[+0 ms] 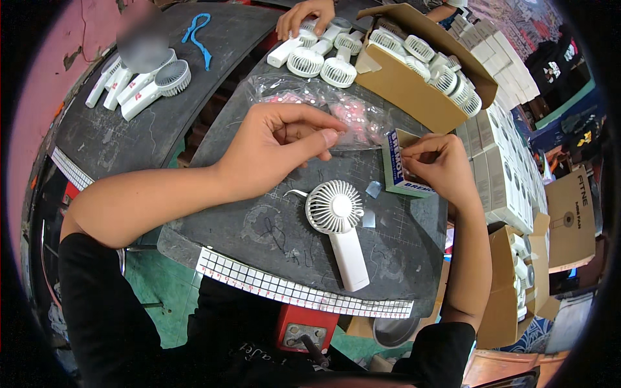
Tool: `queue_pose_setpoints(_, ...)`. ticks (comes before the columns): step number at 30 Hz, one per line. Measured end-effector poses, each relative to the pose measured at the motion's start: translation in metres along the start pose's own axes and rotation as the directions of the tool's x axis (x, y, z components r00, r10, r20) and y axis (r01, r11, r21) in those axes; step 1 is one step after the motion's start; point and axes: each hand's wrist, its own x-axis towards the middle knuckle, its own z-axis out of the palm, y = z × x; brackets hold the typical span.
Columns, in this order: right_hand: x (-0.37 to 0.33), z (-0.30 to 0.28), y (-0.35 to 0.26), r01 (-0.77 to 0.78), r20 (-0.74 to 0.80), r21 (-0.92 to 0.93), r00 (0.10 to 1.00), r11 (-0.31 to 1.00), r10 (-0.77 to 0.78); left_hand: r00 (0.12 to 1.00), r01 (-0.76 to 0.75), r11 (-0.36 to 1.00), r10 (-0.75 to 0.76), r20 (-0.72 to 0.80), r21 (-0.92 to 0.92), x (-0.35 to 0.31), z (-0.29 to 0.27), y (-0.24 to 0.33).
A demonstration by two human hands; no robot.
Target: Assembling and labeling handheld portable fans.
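A: What containers are near the hands?

B: A small printed box [392,165] with an open top stands on the scuffed dark table [213,223]; the right hand [443,165] dips its fingers into it. Farther back lies a crinkled clear plastic bag [259,87] of pink and white pieces, and beyond that a brown carton [401,100] heaped with white handheld fans [446,79]. At lower right, 1 more open carton [498,291] holds fans too.

A: Is the right hand grasping anything?

B: I can't tell: its fingertips and the box's contents are hidden. The left hand [275,142] hovers with thumb and forefinger pinched together; anything between them is too small to make out.

A: And the fan on the near side?

B: That white fan [337,207] lies on the table, untouched, its round ribbed grille below the left hand and its smooth handle pointing toward the person. Beside it are 2 small shiny squares [374,189].

A: What else is obscured?

B: A grey blur at upper left covers part of another fan group [145,97]. A co-worker's hand [307,14], cut off at the top, touches more fans.
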Motion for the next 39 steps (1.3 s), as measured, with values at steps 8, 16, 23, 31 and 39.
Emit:
queue_pose_setpoints(8,-0.002,-0.005,-0.009,-0.040,-0.125,0.075,0.991,0.996,0.049,0.999,-0.034,0.996,0.035,0.012,-0.086,-0.003,0.008,-0.003)
queue_pose_setpoints(16,-0.030,0.020,-0.087,0.181,-0.148,0.315,0.979,0.932,-0.140,0.999,0.021,0.888,-0.037,-0.027,-0.460,0.003,0.004,0.009)
queue_pose_setpoints(23,-0.037,0.065,-0.139,0.151,0.072,0.640,0.964,0.754,-0.255,0.998,-0.068,0.659,0.045,-0.051,-0.749,0.012,-0.018,0.028)
queue_pose_setpoints(31,-0.004,0.100,-0.164,-0.071,0.101,0.876,0.994,0.477,-0.038,0.974,-0.179,0.741,0.038,-0.225,-0.648,0.004,-0.012,0.049)
queue_pose_setpoints(39,0.027,0.112,-0.147,0.119,-0.036,0.749,0.990,0.652,-0.139,0.894,-0.374,0.869,0.245,-0.375,-0.323,0.022,-0.026,0.043)
